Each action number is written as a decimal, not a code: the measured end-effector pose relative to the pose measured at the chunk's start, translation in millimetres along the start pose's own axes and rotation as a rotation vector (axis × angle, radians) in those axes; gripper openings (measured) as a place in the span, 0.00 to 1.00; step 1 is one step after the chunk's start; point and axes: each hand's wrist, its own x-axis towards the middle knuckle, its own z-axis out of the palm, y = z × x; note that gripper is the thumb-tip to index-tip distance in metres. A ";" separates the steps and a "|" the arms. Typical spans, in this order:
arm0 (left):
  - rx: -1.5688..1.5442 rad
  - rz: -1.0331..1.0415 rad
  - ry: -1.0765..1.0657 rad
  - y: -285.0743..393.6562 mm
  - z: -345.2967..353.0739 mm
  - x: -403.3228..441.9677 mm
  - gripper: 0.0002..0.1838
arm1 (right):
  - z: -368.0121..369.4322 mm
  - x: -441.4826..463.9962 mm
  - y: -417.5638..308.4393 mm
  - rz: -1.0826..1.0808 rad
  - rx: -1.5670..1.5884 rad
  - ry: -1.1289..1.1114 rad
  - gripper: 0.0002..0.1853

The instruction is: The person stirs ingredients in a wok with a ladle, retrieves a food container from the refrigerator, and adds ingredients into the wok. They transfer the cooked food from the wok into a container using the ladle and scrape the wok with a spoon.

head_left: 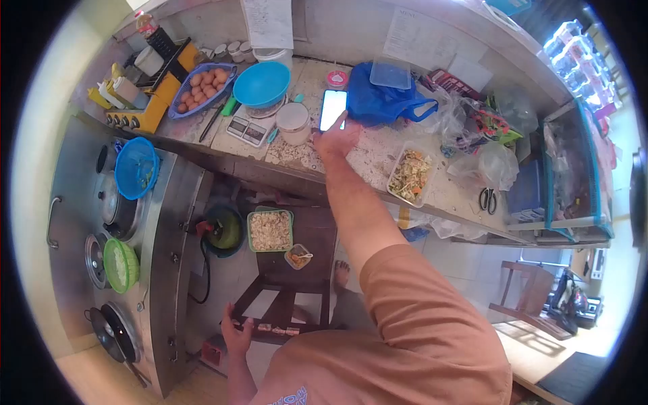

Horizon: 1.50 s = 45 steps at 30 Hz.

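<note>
Brown T-shirt (432, 324) foremost, someone stretches their right hand (336, 142) to a lit phone (333, 108) in from the counter's (374, 150) front edge, whether pinching I can't tell, left hand's (237, 334) fingers loosely spread beside a wooden chair (279, 308).

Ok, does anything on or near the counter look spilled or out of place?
The counter is speckled beside the right hand and phone; crumbs or stains, I can't tell. Below, an open tub of food sits on a chair, an odd spot for it.
</note>
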 end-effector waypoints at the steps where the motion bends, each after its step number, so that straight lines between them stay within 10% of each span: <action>1: 0.001 0.013 0.004 0.3 -0.1 0.9 0.42 | 1.7 1.5 2.3 -0.005 -0.019 0.028 0.58; 7: 0.106 0.073 0.045 -10.5 -0.7 -0.4 0.42 | 3.0 7.7 19.7 0.003 -0.035 0.107 0.51; 12: 0.086 -0.066 0.039 6.6 1.7 2.7 0.37 | -42.5 -88.2 68.9 -0.518 0.173 0.140 0.43; 17: -0.238 -0.174 -0.042 -15.6 56.4 51.5 0.28 | -130.4 -130.3 217.1 -0.240 0.234 0.316 0.34; 23: -0.370 0.183 -0.602 157.2 187.9 113.8 0.25 | -160.0 -27.2 284.2 0.120 0.358 0.290 0.24; 29: -0.459 0.103 -0.530 265.5 334.5 153.7 0.24 | -182.4 -11.2 276.5 0.249 0.501 -0.305 0.15; 30: -0.461 0.063 -0.524 275.1 348.7 154.9 0.24 | -148.8 0.5 311.5 -0.073 0.358 -0.063 0.12; 45: -0.527 -0.046 -0.605 323.6 405.8 139.2 0.11 | -218.7 17.1 292.1 -0.205 0.323 -0.070 0.09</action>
